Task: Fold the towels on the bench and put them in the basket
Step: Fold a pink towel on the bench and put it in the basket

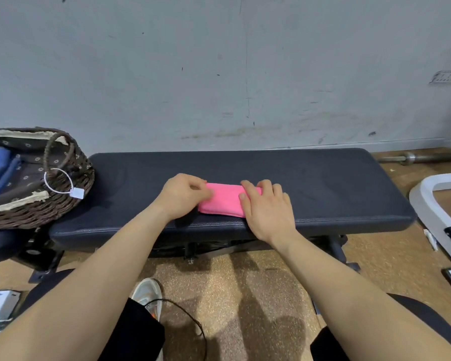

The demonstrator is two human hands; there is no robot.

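Fold seemingly done: left grip (184,195) pinches the pink towel (224,201), right grip (266,209) (spread open) presses it flat; next, into the left-frame basket (37,212).

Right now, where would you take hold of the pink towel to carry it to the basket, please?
Take the pink towel at its two short ends, coming in from the left and right, where the left hand and right hand sit. It lies flat as a long folded strip across the bench, so pinching both ends through all layers should keep the fold together.
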